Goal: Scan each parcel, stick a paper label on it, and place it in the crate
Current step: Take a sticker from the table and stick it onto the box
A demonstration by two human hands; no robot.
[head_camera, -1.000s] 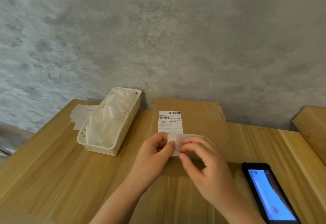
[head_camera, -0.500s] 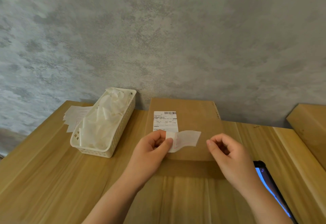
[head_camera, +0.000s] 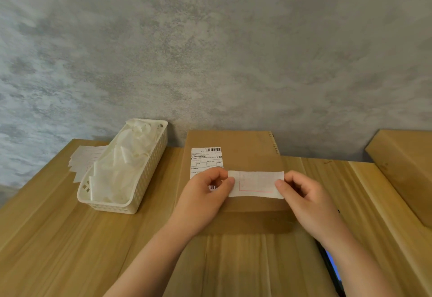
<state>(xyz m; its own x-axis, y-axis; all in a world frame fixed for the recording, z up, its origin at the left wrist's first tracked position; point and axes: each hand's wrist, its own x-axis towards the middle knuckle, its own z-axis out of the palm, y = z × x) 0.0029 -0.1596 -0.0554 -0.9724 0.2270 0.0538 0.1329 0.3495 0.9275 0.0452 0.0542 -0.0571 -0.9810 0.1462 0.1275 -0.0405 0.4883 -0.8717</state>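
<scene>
Left hand [head_camera: 205,194] and right hand [head_camera: 304,199] each pinch an end of a white rectangular paper label [head_camera: 256,184], frame centre, over a brown cardboard parcel [head_camera: 245,156].

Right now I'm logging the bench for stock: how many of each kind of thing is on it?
Cardboard parcel: 1
Paper label, held by left hand and right hand: 1
White basket: 1
Phone: 1
Total: 4

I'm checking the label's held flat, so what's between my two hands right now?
In the head view, the paper label spans the gap, pinched at its ends by the left hand and right hand, above the cardboard parcel.
</scene>
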